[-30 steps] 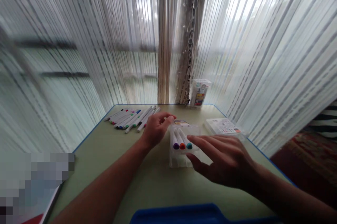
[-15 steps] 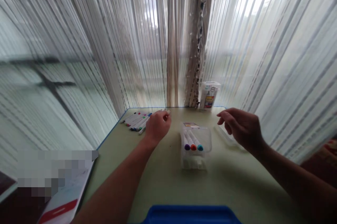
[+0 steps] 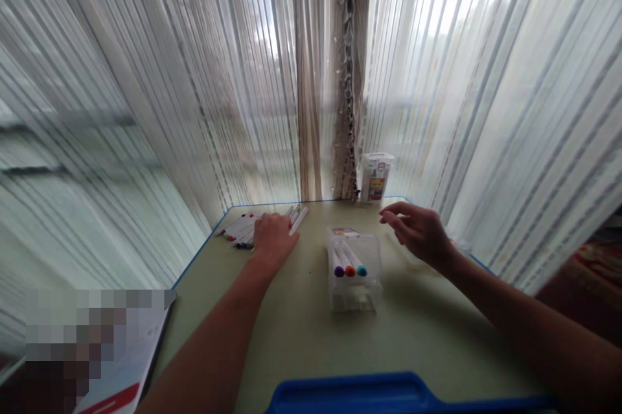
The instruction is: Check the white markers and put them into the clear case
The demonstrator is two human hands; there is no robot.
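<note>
My left hand (image 3: 275, 236) reaches over a spread of white markers (image 3: 233, 227) at the far left of the table. Its fingers curl round a white marker (image 3: 300, 219), which shows between thumb and fingers. My right hand (image 3: 418, 231) hovers right of centre with loosely bent fingers and nothing visible in them. Under it lies a clear plastic piece (image 3: 405, 249), partly hidden. Between my hands stands a clear plastic case (image 3: 356, 300). Three markers lie in it, with a purple end (image 3: 339, 271), an orange end (image 3: 350, 271) and a teal end (image 3: 361, 271) facing me.
A clear labelled box (image 3: 376, 177) stands at the table's back edge, before striped curtains (image 3: 262, 109). A blue tray edge (image 3: 350, 391) crosses the near side. A white and red sheet or booklet (image 3: 131, 362) is at the lower left, partly blurred out.
My left hand has moved slightly left and down onto the markers, and several on its right side now show. The camera view has shifted a little; my right hand stays raised.
</note>
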